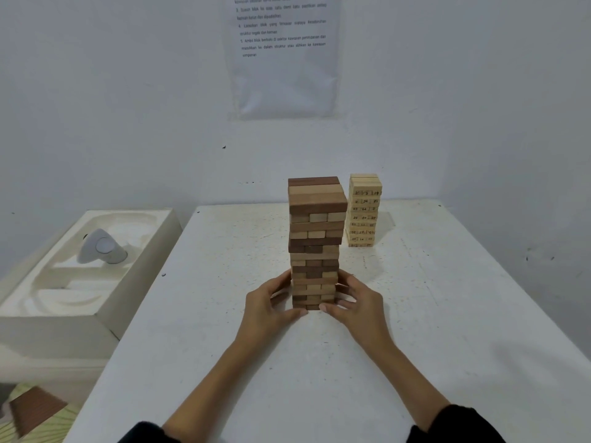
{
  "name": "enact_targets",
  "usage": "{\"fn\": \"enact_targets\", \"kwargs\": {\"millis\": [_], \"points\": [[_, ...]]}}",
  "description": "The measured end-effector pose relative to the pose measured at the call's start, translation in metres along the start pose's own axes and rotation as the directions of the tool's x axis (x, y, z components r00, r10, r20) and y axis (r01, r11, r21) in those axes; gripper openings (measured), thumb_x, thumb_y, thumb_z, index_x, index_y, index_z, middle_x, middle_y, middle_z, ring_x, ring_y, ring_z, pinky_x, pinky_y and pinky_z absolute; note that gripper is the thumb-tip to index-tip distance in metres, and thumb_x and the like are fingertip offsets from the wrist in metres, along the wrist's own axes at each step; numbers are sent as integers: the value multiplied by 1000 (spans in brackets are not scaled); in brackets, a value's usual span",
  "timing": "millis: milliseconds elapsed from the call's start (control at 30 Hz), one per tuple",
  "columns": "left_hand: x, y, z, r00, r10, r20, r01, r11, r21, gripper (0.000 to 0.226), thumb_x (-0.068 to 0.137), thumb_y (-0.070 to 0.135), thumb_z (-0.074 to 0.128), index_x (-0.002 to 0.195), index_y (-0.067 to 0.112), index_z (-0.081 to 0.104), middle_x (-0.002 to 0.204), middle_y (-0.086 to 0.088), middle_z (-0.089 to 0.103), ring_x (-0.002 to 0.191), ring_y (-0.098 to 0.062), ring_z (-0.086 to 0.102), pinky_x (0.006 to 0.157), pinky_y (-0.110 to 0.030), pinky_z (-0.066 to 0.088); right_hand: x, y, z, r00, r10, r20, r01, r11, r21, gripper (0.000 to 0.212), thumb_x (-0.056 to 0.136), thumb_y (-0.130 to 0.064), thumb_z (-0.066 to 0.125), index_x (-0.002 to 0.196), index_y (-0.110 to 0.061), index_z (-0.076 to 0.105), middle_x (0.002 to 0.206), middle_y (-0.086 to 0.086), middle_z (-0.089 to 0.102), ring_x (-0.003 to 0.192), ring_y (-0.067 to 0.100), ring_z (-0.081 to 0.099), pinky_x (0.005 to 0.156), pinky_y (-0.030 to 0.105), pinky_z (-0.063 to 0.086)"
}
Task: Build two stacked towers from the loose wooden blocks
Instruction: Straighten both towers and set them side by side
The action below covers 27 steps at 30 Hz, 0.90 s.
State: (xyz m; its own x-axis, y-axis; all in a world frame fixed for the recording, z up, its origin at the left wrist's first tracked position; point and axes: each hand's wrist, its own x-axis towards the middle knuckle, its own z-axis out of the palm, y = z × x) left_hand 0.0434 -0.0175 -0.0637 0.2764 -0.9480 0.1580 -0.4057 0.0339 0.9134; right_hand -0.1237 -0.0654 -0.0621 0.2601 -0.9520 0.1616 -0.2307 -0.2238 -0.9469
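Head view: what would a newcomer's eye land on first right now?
The tall tower of mixed dark and pale blocks in the middle of the table, with the left hand and right hand pressed against its base from either side. Behind it to the right stands a pale tower with numbered blocks.

Brown tower (315,238) upright — pale tower (364,212) behind
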Motion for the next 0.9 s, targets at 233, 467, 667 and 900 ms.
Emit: {"fn": "enact_targets", "kwargs": {"millis": [233,467,667,900], "points": [[-5,7,5,999,-29,-43,24,993,-113,68,65,-7,79,127,15,61,106,7,72,101,-5,66,89,-23,53,-3,1,5,999,-15,-34,16,1000,19,67,67,6,78,127,-11,54,102,-9,61,91,2,60,72,8,49],[-6,13,10,998,-3,-60,-5,991,-137,65,61,-3,83,119,16,63,99,12,72,95,-2,66,81,-16,52,-1,5,8,997,-37,-63,38,999,15,69,65,5,80,126,-11,55,107,-2,64,96,9,62,73,10,51],[-9,13,13,996,-8,-90,-4,991,-132,61,63,-2,80,118,19,64,101,10,72,98,-6,66,88,-29,55,-2,4,9,997,-43,-66,43,999,-1,67,65,5,80,126,-11,55,104,-6,62,88,-2,59,67,5,47],[-10,14,15,996,-6,-86,-7,988,-152,60,64,-2,80,118,19,64,101,10,72,98,-7,66,85,-23,55,-2,5,9,997,-38,-67,38,999,-12,67,65,3,81,126,-10,56,106,-3,63,89,1,60,69,5,48]]}}
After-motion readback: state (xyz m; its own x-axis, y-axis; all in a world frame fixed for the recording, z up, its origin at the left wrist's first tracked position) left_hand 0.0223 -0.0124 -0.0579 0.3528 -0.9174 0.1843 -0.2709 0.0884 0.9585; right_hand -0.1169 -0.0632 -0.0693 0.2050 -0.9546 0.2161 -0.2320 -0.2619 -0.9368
